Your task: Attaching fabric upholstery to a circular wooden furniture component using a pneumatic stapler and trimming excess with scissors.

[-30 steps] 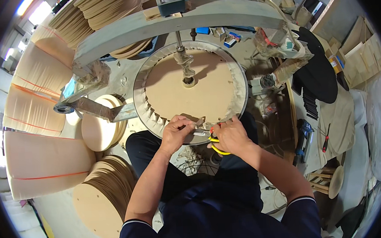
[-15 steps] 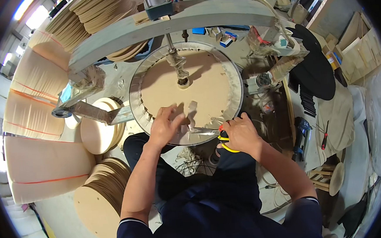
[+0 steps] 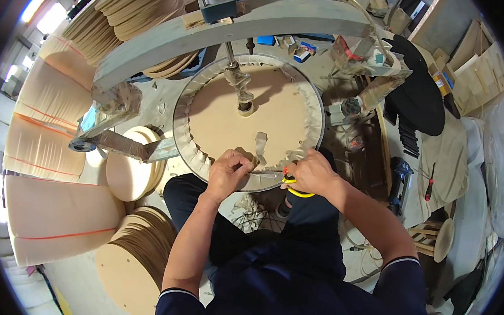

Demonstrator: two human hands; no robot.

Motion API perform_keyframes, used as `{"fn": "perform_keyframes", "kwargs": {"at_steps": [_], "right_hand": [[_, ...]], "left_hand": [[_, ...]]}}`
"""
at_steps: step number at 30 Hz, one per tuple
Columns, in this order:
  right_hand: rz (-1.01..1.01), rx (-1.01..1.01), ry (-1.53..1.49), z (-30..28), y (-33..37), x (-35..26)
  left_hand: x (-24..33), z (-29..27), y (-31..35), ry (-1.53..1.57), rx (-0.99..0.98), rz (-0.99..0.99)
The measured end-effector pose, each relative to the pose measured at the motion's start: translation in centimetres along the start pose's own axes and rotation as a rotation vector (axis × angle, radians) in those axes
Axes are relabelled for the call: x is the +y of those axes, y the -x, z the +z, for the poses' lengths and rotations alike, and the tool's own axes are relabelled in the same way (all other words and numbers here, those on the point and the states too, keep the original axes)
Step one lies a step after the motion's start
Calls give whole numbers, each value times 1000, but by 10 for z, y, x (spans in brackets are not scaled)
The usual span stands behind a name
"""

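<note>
My right hand (image 3: 312, 174) grips scissors (image 3: 300, 194) with yellow and red handles, their blades pointing left along the near rim. Close to the blade tips, my left hand (image 3: 229, 173) is closed, its fingers pinching the pale fabric edge. Under both hands lies a round tan board (image 3: 212, 122), bordered by gathered pale fabric (image 3: 184, 127) inside a metal ring (image 3: 322, 110). A loose, curled fabric strip (image 3: 260, 145) rests on the board between my hands. From above, a vertical press rod (image 3: 239, 86) wrapped in film meets the board's centre.
A grey curved beam (image 3: 289, 14) spans the far side. Foam blocks (image 3: 65, 218) and stacked round boards (image 3: 129, 269) stand at left. To the right lie black discs (image 3: 415, 90), a screwdriver (image 3: 430, 184) and a dark blue power tool (image 3: 400, 177).
My left hand has moved right and down to the near rim, its spread fingers now closed on the fabric. The scissors have shifted slightly left with my right hand.
</note>
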State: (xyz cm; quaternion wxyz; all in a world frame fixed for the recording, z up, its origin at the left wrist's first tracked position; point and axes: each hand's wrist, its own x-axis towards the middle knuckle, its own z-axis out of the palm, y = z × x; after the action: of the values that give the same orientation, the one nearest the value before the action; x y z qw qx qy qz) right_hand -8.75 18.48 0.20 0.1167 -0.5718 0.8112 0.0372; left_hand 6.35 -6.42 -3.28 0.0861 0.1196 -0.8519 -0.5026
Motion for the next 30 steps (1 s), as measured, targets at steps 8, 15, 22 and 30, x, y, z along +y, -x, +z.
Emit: {"fn": "perform_keyframes", "kwargs": {"at_steps": [8, 15, 22, 30], "right_hand": [[9, 276, 29, -10, 15, -19], [-20, 81, 27, 14, 4, -9], [90, 164, -8, -13, 28, -6], [-27, 214, 26, -11, 24, 6]], "left_hand": [[5, 6, 0, 125, 16, -93], [8, 23, -5, 591, 263, -249], [19, 16, -16, 631, 209, -449], [25, -14, 4, -141, -12, 66]]}}
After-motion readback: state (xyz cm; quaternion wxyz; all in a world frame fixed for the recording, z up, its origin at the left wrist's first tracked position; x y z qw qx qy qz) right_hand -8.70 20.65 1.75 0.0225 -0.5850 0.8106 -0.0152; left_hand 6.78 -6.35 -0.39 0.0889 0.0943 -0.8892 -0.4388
